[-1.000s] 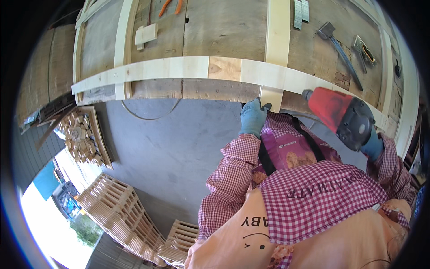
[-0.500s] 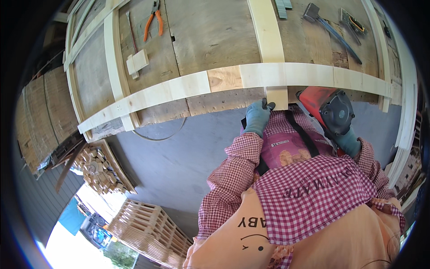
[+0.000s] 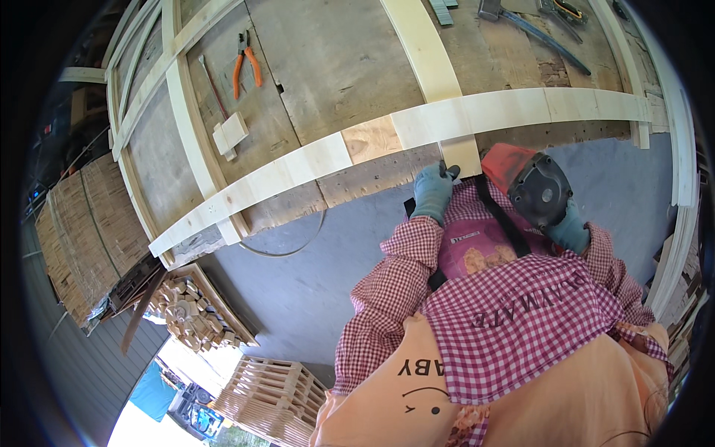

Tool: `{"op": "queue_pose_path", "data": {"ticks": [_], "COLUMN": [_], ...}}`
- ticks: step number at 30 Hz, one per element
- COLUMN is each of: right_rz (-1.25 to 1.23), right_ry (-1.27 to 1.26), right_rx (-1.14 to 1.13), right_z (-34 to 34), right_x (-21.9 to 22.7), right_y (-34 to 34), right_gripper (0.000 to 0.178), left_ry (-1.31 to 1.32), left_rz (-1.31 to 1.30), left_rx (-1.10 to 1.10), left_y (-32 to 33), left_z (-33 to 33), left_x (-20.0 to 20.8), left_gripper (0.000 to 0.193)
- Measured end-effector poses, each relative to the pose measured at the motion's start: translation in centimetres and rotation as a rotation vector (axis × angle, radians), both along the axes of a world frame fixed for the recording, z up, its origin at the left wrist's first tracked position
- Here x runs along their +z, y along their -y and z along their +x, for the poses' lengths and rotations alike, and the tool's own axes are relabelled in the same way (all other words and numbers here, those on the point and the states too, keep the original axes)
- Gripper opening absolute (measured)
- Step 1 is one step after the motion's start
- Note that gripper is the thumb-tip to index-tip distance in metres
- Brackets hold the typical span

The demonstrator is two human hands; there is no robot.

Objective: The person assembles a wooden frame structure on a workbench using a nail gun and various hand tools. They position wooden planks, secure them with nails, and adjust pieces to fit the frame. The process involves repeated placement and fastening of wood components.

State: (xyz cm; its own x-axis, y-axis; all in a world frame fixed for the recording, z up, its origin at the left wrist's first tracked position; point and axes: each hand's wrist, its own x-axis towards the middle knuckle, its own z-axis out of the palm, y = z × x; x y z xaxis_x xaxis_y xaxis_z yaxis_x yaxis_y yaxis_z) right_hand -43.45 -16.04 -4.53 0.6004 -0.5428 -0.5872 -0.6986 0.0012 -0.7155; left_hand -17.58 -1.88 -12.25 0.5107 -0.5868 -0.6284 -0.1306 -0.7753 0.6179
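My left hand [image 3: 433, 189], in a blue-grey glove with dark fingertips, is closed at the near end of a pale wooden slat [image 3: 462, 155]. That slat runs away from me beneath a long pale crosswise board [image 3: 514, 109], sticking out on the near side. A red and black nail gun [image 3: 542, 190] is in my gloved right hand [image 3: 572, 228], just right of the slat's end and apart from the crosswise board. The gun's body hides most of my right fingers, and its nose is out of sight.
Orange-handled pliers [image 3: 246, 65], a screwdriver [image 3: 214, 86] by a small wood block [image 3: 230, 134], and a hammer [image 3: 547, 41] lie on the worn workbench [image 3: 339, 82]. A crate of wood offcuts [image 3: 190, 309] and stacked pallets [image 3: 272, 398] stand on the floor, lower left.
The nail gun has shifted slightly left, closer to the slat's end. My left hand stays at that end. The whole view has tilted a little, moving the bench tools upward in the picture.
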Motion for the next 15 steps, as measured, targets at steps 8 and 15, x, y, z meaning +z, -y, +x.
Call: {"op": "queue_pose_path", "data": {"ticks": [8, 15], "right_rz": [-0.002, -0.030], "right_ry": [0.042, 0.031], "right_rx": [-0.092, 0.016], "right_z": [0.2, -0.4], "right_x": [0.8, -0.1], "right_y": [-0.9, -0.9], "right_gripper": [0.085, 0.084], "left_ry": [-0.102, -0.022], "left_rz": [0.028, 0.008], "left_rx": [0.046, 0.022], "left_y": [-0.2, 0.2], "left_z": [0.0, 0.2], "left_x": [-0.6, 0.6], "left_gripper": [0.034, 0.025]}}
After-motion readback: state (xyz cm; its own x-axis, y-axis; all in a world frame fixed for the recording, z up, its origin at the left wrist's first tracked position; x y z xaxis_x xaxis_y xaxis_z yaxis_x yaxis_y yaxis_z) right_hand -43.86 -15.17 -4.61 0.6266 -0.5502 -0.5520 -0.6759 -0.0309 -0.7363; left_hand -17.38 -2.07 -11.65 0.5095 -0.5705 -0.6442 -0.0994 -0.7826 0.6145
